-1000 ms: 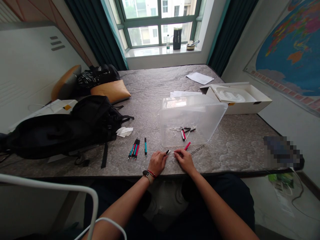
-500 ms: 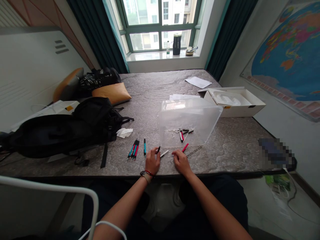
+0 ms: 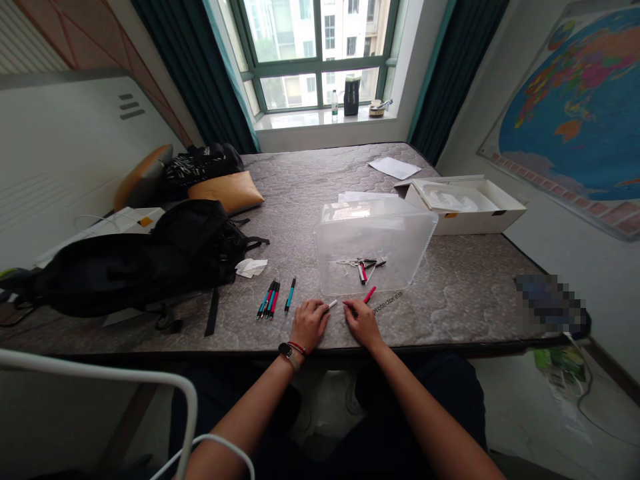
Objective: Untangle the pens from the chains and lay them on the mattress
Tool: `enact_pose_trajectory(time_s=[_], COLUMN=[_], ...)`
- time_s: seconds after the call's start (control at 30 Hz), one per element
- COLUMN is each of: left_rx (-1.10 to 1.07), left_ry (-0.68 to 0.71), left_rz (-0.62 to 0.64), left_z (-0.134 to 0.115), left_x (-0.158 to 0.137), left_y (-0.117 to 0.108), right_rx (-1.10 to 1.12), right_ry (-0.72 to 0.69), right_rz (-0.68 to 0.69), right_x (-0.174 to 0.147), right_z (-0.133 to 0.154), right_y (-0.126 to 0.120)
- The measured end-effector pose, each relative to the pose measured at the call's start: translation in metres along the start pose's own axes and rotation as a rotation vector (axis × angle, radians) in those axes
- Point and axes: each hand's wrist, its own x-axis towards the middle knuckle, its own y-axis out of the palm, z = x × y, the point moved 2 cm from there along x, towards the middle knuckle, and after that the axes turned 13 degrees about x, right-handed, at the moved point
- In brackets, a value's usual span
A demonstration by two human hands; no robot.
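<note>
My left hand (image 3: pixel 310 325) rests low on the mattress, its fingers closed on a white pen barrel (image 3: pixel 333 305) that points right. Close beside it, my right hand (image 3: pixel 362 324) has curled fingers, and a red pen barrel (image 3: pixel 370 294) sticks out past them. Whether the right fingers hold anything else is hidden. To the left lies a bunch of blue and red pens (image 3: pixel 269 300), with a single blue pen (image 3: pixel 290 295) apart from it. Behind the hands stands a clear plastic bin (image 3: pixel 330 233) on its side, with several loose pen parts (image 3: pixel 363 272) showing at its lower front.
A black backpack (image 3: pixel 125 260) lies at left, near a crumpled tissue (image 3: pixel 251 267) and a tan cushion (image 3: pixel 227 192). At right are an open white box (image 3: pixel 475 223) and a blurred dark object (image 3: pixel 547 303) near the edge. A white tube (image 3: pixel 150 377) crosses the lower left.
My left hand has moved slightly right and closed over the white barrel; the black piece at its fingertips no longer shows. My right hand has barely moved. The camera view has shifted slightly.
</note>
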Motion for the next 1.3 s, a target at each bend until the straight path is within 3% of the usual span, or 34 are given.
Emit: enact_pose_trajectory(time_s=[0.2, 0.37, 0.5, 0.67, 0.77, 1.1, 1.2, 1.3], left_rx=[0.092, -0.12, -0.3, -0.304, -0.274, -0.264, -0.271, -0.293], left_ry=[-0.05, 0.018, -0.021, -0.029, -0.024, -0.1, -0.113, -0.113], left_rz=[0.053, -0.017, -0.073, -0.071, -0.066, -0.099, -0.105, -0.102], left_z=[-0.014, -0.017, -0.015, -0.014, -0.016, -0.014, -0.013, -0.013], left_x=[0.01, 0.002, -0.006, -0.008, -0.008, -0.01, -0.011, -0.012], left_y=[0.01, 0.021, 0.033, 0.038, 0.036, 0.035, 0.035, 0.035], right_rx=[0.072, 0.157, 0.295, 0.458, 0.395, 0.285, 0.194, -0.041], right_ry=[0.018, 0.05, 0.213, 0.323, 0.311, 0.131, 0.083, 0.049], right_rz=[-0.028, -0.056, -0.104, -0.191, -0.181, 0.037, 0.091, 0.045], right_x=[0.001, 0.002, 0.0, -0.008, -0.01, -0.011, 0.013, 0.063], right_z=[0.001, -0.001, -0.01, -0.015, -0.01, 0.021, 0.024, 0.013], right_y=[-0.003, -0.007, -0.007, -0.001, 0.002, 0.003, -0.007, -0.021])
